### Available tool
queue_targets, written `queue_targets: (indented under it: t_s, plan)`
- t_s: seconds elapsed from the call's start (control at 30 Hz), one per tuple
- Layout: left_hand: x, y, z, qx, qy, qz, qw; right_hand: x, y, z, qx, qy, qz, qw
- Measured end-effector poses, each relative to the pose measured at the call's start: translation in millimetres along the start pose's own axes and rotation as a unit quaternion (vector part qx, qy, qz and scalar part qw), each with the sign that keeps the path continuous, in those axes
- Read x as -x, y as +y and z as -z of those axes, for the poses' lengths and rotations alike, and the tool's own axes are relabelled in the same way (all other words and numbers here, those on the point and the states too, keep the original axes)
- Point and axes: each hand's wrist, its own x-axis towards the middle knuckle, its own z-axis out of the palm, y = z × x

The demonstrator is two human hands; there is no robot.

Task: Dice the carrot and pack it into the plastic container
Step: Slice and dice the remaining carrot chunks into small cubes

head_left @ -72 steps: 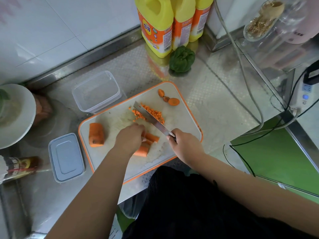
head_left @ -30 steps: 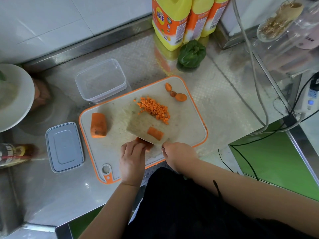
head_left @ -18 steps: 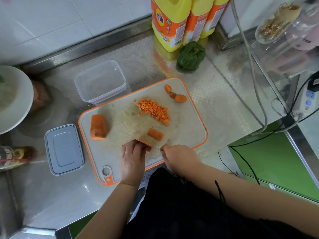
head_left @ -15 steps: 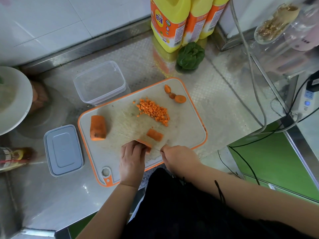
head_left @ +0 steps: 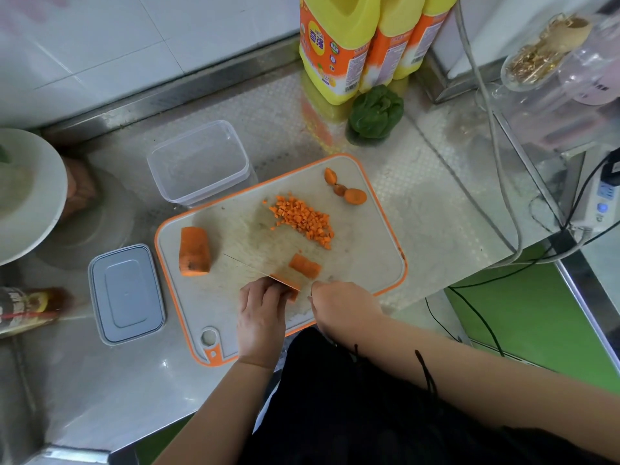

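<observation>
While my knife (head_left: 258,267) sits edge-down across the near part of the cutting board (head_left: 365,250), the clear plastic container (head_left: 199,162) stands open just beyond the board's far left corner, and I can see nothing inside it. Its grey lid (head_left: 126,293) lies flat on the steel counter (head_left: 110,391) to the left of the board, apart from the container.

My left hand (head_left: 261,317) rests on the board near its front edge, fingers curled over a carrot strip (head_left: 292,290) and pinning it down against the blade's flat side. My right hand (head_left: 342,305) sits just to the right of it, closed around the knife handle, which is mostly hidden under my fingers. The blade runs away from my hands toward the left and far side.

A second short carrot piece (head_left: 305,265) lies just beyond the blade, close to my right hand. The pile of diced carrot (head_left: 302,221) sits in the middle of the board, further from me. A thick carrot chunk (head_left: 194,250) lies near the board's left edge, well apart from both hands. Three carrot ends (head_left: 345,191) lie at the far right corner.

Behind the board stand three yellow bottles (head_left: 339,45) with a green pepper (head_left: 375,112) in front of them.
</observation>
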Motion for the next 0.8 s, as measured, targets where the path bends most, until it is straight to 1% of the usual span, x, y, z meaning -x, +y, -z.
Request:
queue_targets:
  t_s: [0.2,0.33,0.5,0.7,0.8]
  plan:
    - [1,-5,-4,-0.018,0.000,-0.013,1.000,-12,-4,-2,-0.008,-0.021,-0.017,1.000]
    - [0,-5,-3,-0.003,0.001,-0.029,1.000,-19,-2,-5,-0.033,-0.036,-0.026,0.998]
    - [-2,-1,-1,0.010,0.016,-0.032,0.999,-19,0,-12,-0.051,-0.016,-0.021,0.998]
    - [1,0,1,-0.012,-0.008,-0.026,1.000,-20,8,-17,-0.074,0.008,-0.016,0.997]
    - [0,1,3,-0.017,-0.004,-0.033,0.999,-19,13,-19,-0.084,0.019,-0.010,0.996]
